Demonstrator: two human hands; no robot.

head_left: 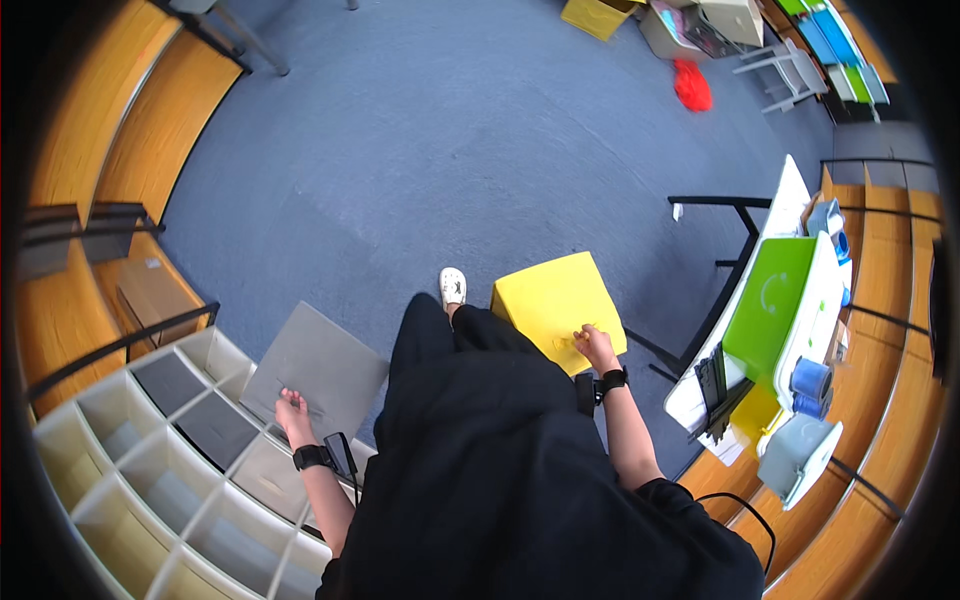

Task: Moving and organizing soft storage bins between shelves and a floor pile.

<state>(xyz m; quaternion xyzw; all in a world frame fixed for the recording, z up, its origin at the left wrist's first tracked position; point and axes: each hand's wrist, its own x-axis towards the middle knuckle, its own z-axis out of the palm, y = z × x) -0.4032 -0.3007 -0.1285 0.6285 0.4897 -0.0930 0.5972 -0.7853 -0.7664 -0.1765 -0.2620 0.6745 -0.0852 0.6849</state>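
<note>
My left hand (293, 412) is closed at the face of a grey storage cube (325, 362), gripping it near its edge. The cube hangs beside the white cubby shelf (130, 462) at lower left. On the other side, my right hand (596, 347) is closed on a yellow storage cube (555, 296), where a small loop handle shows at the fingers. That cube is to the right of my legs, tilted a little, with its flat side up. Whether either cube touches the floor I cannot tell.
Dark grey bins (214, 430) fill some cubbies. To the right stands a white table (785, 205) with black legs, a green bin (770, 305) and blue tape rolls on it. Wooden shelves (150, 120) line both sides. A red bag (692, 86) and a grey chair (790, 75) are far right.
</note>
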